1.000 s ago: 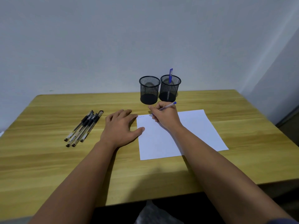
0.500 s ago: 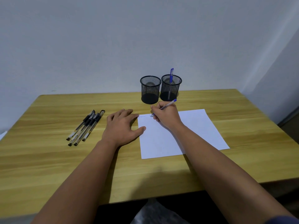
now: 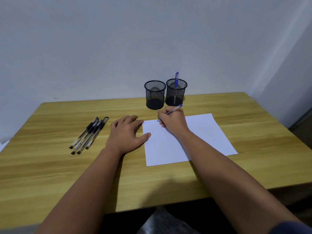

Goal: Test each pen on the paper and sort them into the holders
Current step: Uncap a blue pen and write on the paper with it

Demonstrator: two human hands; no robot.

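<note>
Right hand (image 3: 173, 121) grips pen (image 3: 174, 109) on paper (image 3: 202, 132)

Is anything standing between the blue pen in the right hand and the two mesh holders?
Nothing visible. The right hand holds the blue pen just in front of the left holder and right holder; only bare table lies between.

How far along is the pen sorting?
Done: one blue pen stands in the right holder; the left holder looks empty. In hand: the right hand tests another blue pen on the paper. Left: the black pens beside the left hand.
</note>
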